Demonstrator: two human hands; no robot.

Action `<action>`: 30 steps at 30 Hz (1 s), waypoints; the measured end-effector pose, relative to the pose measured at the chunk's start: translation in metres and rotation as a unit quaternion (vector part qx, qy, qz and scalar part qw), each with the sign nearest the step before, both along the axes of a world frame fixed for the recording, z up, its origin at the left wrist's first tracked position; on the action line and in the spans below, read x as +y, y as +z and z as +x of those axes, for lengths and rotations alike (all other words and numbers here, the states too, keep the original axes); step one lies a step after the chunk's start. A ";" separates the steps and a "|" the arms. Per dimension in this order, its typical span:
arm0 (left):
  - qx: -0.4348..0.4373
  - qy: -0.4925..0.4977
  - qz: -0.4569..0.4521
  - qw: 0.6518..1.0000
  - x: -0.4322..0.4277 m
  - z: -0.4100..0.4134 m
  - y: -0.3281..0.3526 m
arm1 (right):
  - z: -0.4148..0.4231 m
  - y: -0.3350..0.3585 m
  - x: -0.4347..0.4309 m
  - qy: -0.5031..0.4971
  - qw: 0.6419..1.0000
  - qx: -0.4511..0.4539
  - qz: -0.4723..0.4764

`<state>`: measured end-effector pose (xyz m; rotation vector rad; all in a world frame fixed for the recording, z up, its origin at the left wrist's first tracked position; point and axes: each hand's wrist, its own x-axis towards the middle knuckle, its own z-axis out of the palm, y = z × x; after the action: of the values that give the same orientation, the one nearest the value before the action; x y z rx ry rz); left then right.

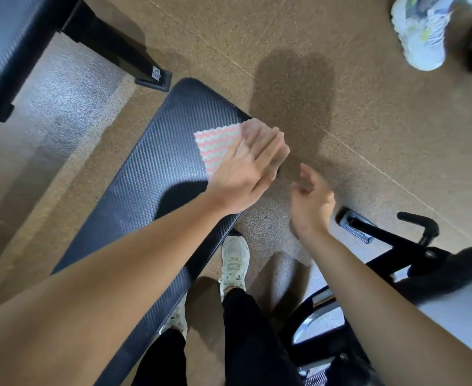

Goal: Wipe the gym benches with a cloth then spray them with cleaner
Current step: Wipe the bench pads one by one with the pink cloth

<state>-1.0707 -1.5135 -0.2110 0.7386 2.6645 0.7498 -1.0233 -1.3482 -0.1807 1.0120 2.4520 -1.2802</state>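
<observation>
A black textured gym bench (156, 174) runs diagonally through the middle of the view. A pink-and-white zigzag cloth (215, 146) lies flat near its far right corner. My left hand (246, 171) presses on the cloth with fingers stretched out and blurred, covering the cloth's right part. My right hand (311, 201) hovers over the floor to the right of the bench, fingers loosely curled and apart, holding nothing. No spray bottle is in view.
A second black bench (3, 51) with a black frame leg (112, 45) stands at the upper left. Black equipment with a handle (421, 227) sits at the right. My shoes (234, 260) stand beside the bench. Another person's white sneaker (421, 32) is at the top right.
</observation>
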 end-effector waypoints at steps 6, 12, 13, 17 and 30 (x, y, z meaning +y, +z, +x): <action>0.025 0.249 -0.037 0.968 -0.055 0.050 0.022 | -0.024 0.010 -0.042 0.219 0.967 0.046 0.126; -0.116 0.330 -0.224 0.910 -0.090 0.071 0.025 | -0.038 -0.009 -0.080 0.391 0.890 -0.144 0.186; -0.124 0.323 -0.236 0.908 -0.094 0.071 0.024 | -0.044 -0.012 -0.079 0.383 0.892 -0.152 0.188; -0.120 0.294 -0.245 0.916 -0.103 0.071 0.022 | -0.084 -0.021 -0.065 0.322 0.926 -0.143 0.138; -0.141 0.243 -0.245 0.928 -0.115 0.070 0.026 | -0.221 0.026 -0.029 0.285 0.939 -0.193 0.019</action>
<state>-1.0010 -1.6286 -0.1846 -0.1564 2.6067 0.2281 -1.2441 -1.3775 -0.1547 0.4377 2.2205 -0.7610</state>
